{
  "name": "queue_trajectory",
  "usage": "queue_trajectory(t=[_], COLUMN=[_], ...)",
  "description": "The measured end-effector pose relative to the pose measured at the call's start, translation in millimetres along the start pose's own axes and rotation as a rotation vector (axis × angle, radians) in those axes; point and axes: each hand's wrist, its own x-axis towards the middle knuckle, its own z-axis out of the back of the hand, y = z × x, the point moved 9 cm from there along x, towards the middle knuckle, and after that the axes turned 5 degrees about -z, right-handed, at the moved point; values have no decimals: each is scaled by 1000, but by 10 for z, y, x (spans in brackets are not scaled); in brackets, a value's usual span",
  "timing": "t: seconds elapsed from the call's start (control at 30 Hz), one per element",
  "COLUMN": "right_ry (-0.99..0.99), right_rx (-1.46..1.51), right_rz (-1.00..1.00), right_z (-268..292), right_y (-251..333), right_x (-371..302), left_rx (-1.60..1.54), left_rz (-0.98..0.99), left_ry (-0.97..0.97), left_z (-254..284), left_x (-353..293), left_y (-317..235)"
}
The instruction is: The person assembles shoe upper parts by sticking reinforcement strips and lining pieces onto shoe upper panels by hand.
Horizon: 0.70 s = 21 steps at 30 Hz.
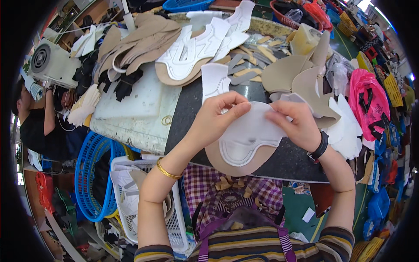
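Observation:
Between my hands is a thin white rounded shoe piece, held up by its top edge. My left hand pinches its upper left corner between thumb and fingers. The upper right edge sits in the pinch of my right hand, whose thumb is slightly blurred. Beneath the piece lies a white shoe upper with a stitched curved toe line, on a beige backing that juts out at the near edge of the dark work board. Another white upper part shows just beyond my left hand.
White shoe uppers and beige pieces are stacked at the back. Grey and tan strips lie beyond my hands, beige curved parts to the right. A white basket and blue baskets stand left; a co-worker is far left.

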Motion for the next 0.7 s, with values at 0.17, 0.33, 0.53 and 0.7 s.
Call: queue_trajectory(t=[0.17, 0.33, 0.53, 0.7], right_ry=[-210, 56, 274, 457], right_rx=[-237, -396, 183, 374], right_rz=[415, 689, -234, -477], right_z=[82, -470, -635, -1033], right_y=[403, 742, -95, -503], right_x=[-56, -267, -221, -413], left_rx=[456, -179, 49, 621], left_rz=[-95, 76, 114, -49], left_ry=[-102, -192, -198, -231], left_z=[592, 298, 289, 453], left_x=[-310, -564, -890, -795], left_y=[-56, 237, 314, 235])
